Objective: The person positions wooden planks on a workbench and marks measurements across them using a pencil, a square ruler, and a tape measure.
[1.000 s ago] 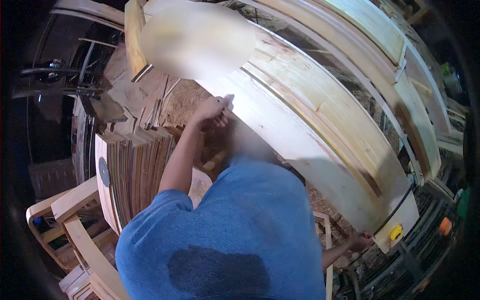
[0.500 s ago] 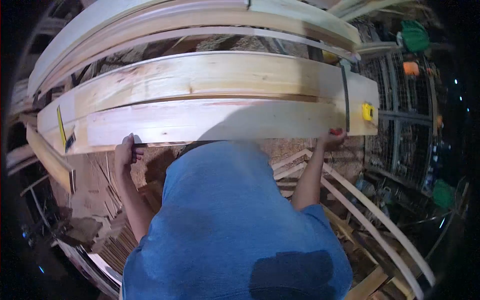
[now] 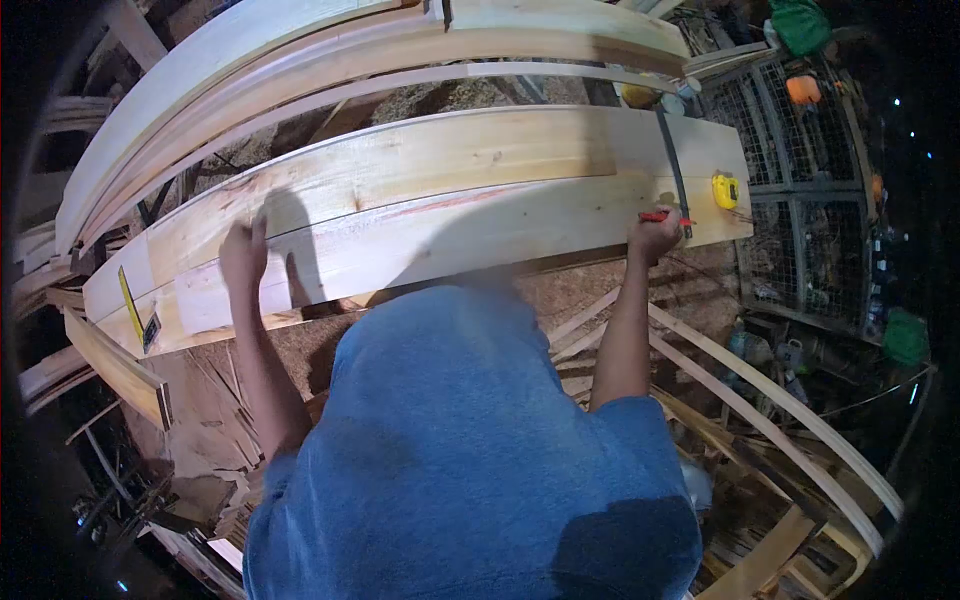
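My right hand (image 3: 655, 238) is closed around a slim red pencil (image 3: 652, 216), near the right end of the pale front board (image 3: 440, 240). Over the left part of that board my left hand (image 3: 242, 258) is raised, fingers partly visible and apart, casting a shadow on the wood. The front board lies against a wider back board (image 3: 440, 150). A dark metal strip (image 3: 672, 160) crosses the boards beside my right hand. Right of it sits a yellow tape measure (image 3: 725, 191). At the left end rests a try square with a yellow blade (image 3: 131, 303).
Long planks (image 3: 340, 50) lie beyond the boards. A short plank (image 3: 118, 368) juts out at the lower left. Wooden strips (image 3: 780, 420) lean at the right, near a wire mesh frame (image 3: 800, 190). Scraps cover the ground at the lower left.
The front board has shifted away from me, and the gap to the back board has closed. My left hand has left its near edge and risen forward; my right hand has moved slightly forward.
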### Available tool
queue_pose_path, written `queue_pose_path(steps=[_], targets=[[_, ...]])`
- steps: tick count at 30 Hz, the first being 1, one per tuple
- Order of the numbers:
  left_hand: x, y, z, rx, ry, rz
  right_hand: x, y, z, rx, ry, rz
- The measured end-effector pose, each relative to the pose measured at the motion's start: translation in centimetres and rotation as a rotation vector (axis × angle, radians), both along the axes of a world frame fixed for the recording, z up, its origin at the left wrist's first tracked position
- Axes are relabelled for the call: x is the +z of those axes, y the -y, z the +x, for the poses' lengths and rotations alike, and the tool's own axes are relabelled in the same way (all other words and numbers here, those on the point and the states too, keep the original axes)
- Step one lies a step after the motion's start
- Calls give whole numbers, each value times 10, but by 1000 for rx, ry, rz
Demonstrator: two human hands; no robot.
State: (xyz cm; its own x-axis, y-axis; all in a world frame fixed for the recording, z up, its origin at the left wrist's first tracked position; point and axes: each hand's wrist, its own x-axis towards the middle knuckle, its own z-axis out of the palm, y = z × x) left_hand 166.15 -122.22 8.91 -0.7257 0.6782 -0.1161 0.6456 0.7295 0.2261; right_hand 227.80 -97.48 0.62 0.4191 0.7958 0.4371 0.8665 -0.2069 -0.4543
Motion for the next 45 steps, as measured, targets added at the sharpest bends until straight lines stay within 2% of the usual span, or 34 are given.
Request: queue_pose_path(steps=[1, 3, 5, 7, 10, 12, 17, 19, 22, 23, 25, 28, 30, 32, 33, 35, 37, 39, 40, 41, 43, 45], targets=[[-13, -25, -7, -165, 15, 154, 0, -1, 0, 3, 24, 13], [-53, -77, -22, -416, -186, 406, -1, 1, -2, 39, -28, 78], [-68, -106, -12, -527, -179, 382, 0, 4, -4, 69, -33, 99], [-49, -111, 23, -344, -264, 211, 2, 4, 1, 88, 5, 80], [-36, -107, 23, -347, -222, 203, -12, -4, 6, -3, -203, -60], [-27, -105, 21, -350, -197, 171, 0, 3, -6, -6, -288, -51], [-44, -104, 20, -395, -195, 159, -4, -2, 0, -12, -141, 54], [-49, -96, 26, -391, -177, 248, 5, 5, -4, 13, -91, 27], [-65, -80, 38, -460, -240, 321, 17, 9, -11, -72, -182, -103], [-67, -73, 41, -494, -281, 337, 14, 5, -9, -68, -158, -69], [-60, -59, 56, -510, -200, 232, -1, 0, -4, -56, -118, -4], [-53, -30, 82, -557, -170, 230, 17, 6, -15, -76, 37, -14], [-44, -12, 103, -575, -129, 341, -13, -4, 13, 23, -427, 71], [-43, 10, 114, -573, -5, 465, 13, 8, -8, 50, -302, -12], [-45, 25, 116, -557, 56, 510, -45, -12, 30, 165, -569, 26], [-38, 47, 126, -596, -19, 550, -65, -21, 53, 223, -437, -7], [-35, 57, 123, -665, -244, 431, -74, -27, 66, 266, -458, 0], [-16, 54, 109, -567, -274, 295, -85, -35, 80, 269, -570, 13], [-26, 54, 108, -519, -304, 266, -89, -42, 82, 264, -615, 4], [-41, 54, 107, -491, -323, 244, -84, -48, 83, 251, -613, -18], [-52, 55, 105, -468, -288, 281, -28, -42, 55, 213, -416, -83], [-55, 55, 104, -461, -269, 316, 13, -35, 29, 157, 24, -261]])
